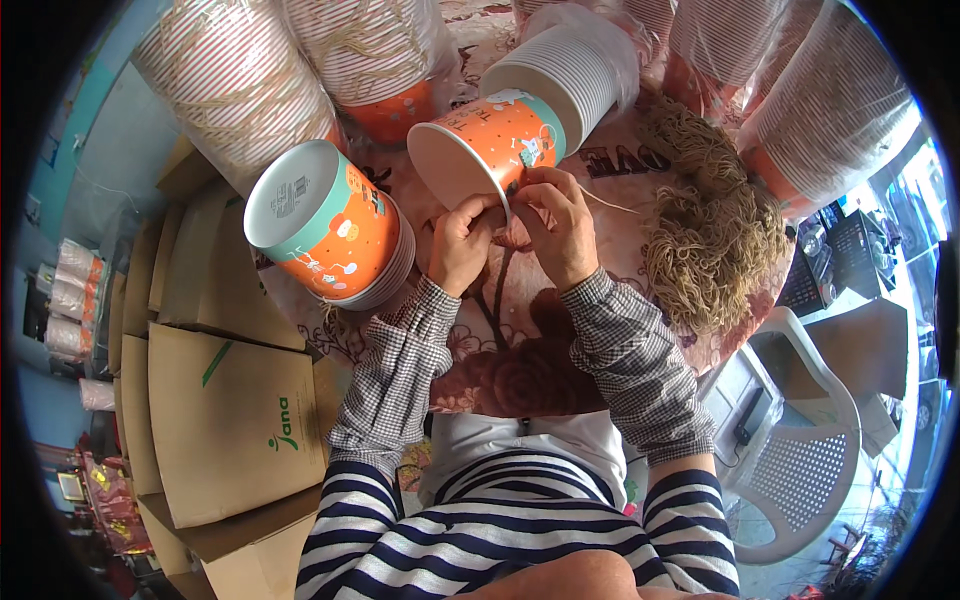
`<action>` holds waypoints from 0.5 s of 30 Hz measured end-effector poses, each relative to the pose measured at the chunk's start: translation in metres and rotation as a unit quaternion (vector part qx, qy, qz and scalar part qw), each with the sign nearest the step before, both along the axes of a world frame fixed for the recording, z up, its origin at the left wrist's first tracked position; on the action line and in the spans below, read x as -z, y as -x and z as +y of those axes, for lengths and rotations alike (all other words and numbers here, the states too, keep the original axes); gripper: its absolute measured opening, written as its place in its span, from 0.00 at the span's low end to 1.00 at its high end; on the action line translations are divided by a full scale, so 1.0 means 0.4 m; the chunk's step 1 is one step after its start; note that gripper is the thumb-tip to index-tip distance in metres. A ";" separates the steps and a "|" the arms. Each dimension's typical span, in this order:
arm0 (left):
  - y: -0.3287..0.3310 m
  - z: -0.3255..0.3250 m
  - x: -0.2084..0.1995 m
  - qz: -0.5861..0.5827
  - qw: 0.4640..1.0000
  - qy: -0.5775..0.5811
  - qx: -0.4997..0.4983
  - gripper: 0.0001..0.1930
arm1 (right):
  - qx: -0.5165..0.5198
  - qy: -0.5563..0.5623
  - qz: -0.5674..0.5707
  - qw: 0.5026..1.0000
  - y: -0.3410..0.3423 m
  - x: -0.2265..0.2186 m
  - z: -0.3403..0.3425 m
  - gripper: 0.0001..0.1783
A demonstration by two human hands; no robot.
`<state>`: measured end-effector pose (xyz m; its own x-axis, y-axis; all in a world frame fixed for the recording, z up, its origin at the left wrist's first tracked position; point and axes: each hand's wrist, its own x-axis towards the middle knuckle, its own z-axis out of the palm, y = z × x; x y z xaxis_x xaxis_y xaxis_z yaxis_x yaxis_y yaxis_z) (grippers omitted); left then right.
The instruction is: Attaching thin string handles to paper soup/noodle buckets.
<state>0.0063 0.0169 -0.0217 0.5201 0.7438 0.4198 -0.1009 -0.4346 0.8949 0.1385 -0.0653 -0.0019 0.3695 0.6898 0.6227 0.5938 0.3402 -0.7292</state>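
While the left hand (462, 245) pinches the lower rim of an orange paper tub (500, 138), the right hand (562, 228) works just beside, its exact grip impossible to tell; the tub tilts beyond both, before nested white tubs (562, 72).

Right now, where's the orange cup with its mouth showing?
In the head view, the orange cup is upper centre, by your left hand and right hand, between the upside-down cup stack and the white cup stack.
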 end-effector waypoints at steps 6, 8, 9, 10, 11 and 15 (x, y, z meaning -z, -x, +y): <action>-0.015 -0.030 -0.021 0.023 0.971 -0.181 -0.156 0.05 | -0.029 0.021 -0.046 0.998 -0.009 0.008 0.006 0.18; -0.014 -0.034 -0.031 0.004 0.946 -0.278 -0.169 0.03 | -0.048 0.035 -0.076 0.995 -0.013 0.012 0.009 0.23; -0.013 -0.042 -0.034 0.010 0.934 -0.309 -0.178 0.03 | -0.052 0.026 -0.091 0.994 -0.017 0.022 0.015 0.24; -0.013 -0.063 -0.052 0.023 0.945 -0.282 -0.163 0.04 | -0.087 0.045 -0.076 0.992 -0.015 0.017 0.013 0.26; -0.020 -0.060 -0.051 0.009 0.941 -0.304 -0.148 0.04 | -0.088 0.043 -0.078 0.992 -0.019 0.027 0.018 0.26; -0.050 -0.019 -0.016 -0.002 0.956 -0.272 -0.106 0.03 | -0.054 0.033 -0.219 0.974 -0.043 0.059 0.024 0.22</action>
<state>0.0265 0.0094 -0.0152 0.3790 0.5033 0.7766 0.0390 -0.8471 0.5300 0.1558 -0.0556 -0.0254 0.0020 0.7536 0.6574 0.8162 0.3786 -0.4364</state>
